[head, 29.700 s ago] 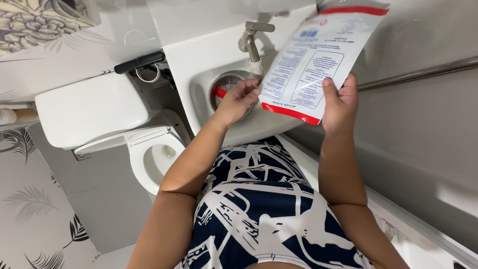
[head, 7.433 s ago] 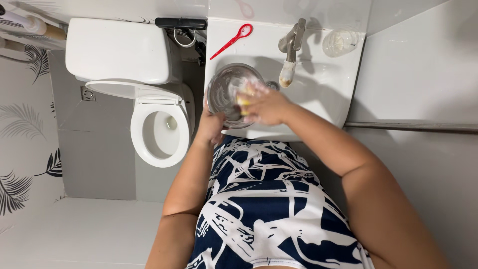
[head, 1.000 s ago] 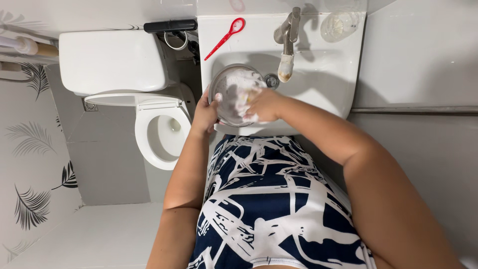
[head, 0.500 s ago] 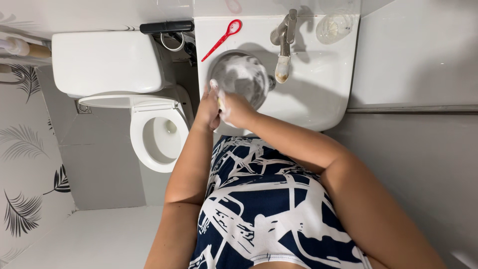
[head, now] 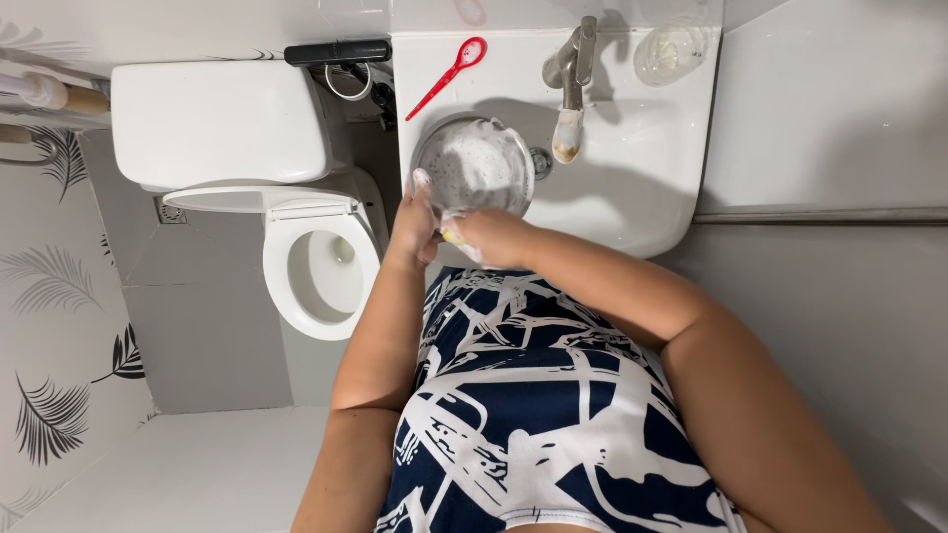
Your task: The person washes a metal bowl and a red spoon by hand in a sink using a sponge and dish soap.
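Observation:
A round metal bowl [head: 478,163] coated in white soap foam sits tilted in the white sink [head: 642,178]. My left hand [head: 413,225] grips the bowl's near left rim. My right hand [head: 491,237] is closed around a foamy yellow sponge [head: 452,235] pressed against the bowl's near edge. Foam covers the fingers of both hands.
A red spoon [head: 449,75] lies on the sink's back ledge, left of the metal tap [head: 570,74]. A clear glass [head: 667,49] stands at the ledge's right. To the left are a white toilet [head: 316,266] with its seat down, and its cistern [head: 219,123]. A grey rail [head: 820,214] runs along the right wall.
My right hand with the sponge has slid from inside the bowl to its near rim. The bowl is foamier than seconds ago. The left hand keeps its grip.

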